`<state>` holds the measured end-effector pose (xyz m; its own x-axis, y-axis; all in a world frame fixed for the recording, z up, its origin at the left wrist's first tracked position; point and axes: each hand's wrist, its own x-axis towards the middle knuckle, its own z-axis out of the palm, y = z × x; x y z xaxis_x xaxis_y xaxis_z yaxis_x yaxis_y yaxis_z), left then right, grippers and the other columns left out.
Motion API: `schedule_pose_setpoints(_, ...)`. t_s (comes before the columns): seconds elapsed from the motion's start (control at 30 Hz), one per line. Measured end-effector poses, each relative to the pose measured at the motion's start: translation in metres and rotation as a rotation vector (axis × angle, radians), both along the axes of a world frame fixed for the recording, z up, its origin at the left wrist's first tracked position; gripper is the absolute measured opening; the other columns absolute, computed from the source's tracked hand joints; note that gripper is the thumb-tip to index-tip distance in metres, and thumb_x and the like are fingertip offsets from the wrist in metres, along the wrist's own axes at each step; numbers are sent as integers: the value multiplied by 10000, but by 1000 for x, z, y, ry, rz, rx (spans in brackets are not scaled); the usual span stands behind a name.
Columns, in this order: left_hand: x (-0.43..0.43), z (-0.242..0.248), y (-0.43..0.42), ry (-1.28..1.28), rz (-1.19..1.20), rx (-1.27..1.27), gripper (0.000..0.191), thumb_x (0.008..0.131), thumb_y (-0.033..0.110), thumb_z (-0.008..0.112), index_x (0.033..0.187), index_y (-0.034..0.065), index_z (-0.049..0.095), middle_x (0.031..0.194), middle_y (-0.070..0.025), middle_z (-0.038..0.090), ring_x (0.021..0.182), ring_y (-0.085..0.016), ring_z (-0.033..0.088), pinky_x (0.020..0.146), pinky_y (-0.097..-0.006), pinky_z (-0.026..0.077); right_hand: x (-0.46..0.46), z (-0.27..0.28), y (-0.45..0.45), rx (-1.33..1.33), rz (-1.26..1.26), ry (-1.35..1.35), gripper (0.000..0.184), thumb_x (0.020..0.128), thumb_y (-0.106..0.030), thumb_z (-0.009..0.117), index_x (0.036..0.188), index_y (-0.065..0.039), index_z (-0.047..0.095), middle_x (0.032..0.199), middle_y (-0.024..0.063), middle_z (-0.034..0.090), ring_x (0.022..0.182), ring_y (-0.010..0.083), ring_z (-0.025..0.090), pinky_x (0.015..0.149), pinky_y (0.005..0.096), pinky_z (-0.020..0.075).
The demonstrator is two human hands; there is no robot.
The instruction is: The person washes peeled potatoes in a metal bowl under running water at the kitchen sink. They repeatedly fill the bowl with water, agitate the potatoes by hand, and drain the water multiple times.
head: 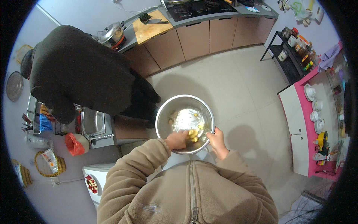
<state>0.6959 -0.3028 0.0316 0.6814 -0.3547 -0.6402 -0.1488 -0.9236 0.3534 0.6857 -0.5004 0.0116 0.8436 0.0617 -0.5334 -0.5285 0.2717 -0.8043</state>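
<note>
A large round stainless steel basin is in front of my chest, above the floor. My right hand grips its rim at the right, thumb on the edge. My left hand reaches over the near rim into the basin, its fingers beside several yellow food pieces; it is slightly blurred, and whether it holds a piece cannot be told. A few smaller yellow bits lie farther up the shiny bottom.
Another person in dark clothes bends over the left counter by the sink. A lidded pot, a cutting board with a knife and dark greens, and a black shelf rack stand farther off.
</note>
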Motion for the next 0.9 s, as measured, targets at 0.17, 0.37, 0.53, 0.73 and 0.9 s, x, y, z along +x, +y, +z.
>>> schedule_pose_setpoints(0.17,-6,-10,7,-44,-94,-50,377,751,143,501,1108,61,413,955,-226,543,818,-372,571,707,-436,459,0,-8,4,-10,-2,-54,223,709,29,500,927,43,542,804,61,577,658,110,531,569,247,438)
schedule_pose_setpoints(0.37,3,2,7,-175,-33,72,205,811,169,446,934,22,520,786,-197,599,734,-360,593,625,-445,464,3,-2,7,-39,50,-46,223,714,19,501,933,43,541,808,59,577,663,99,519,571,240,429)
schedule_pose_setpoints(0.53,19,29,-4,-119,164,116,280,835,306,468,943,71,574,814,-175,605,740,-354,594,648,-435,465,5,6,11,-19,46,-69,229,715,25,496,939,40,541,811,57,575,661,98,517,568,242,428)
schedule_pose_setpoints(0.73,8,6,4,-348,185,-222,280,825,321,512,970,90,572,923,-171,590,794,-335,586,699,-409,463,9,16,11,-2,45,-26,245,715,35,484,953,38,540,824,57,578,685,114,532,599,252,439)
schedule_pose_setpoints(0.9,40,18,16,-588,303,-71,194,805,192,519,939,53,537,961,-140,537,792,-325,583,667,-404,481,8,7,7,-36,55,-71,245,716,30,490,956,35,537,827,62,578,692,119,537,612,255,443)
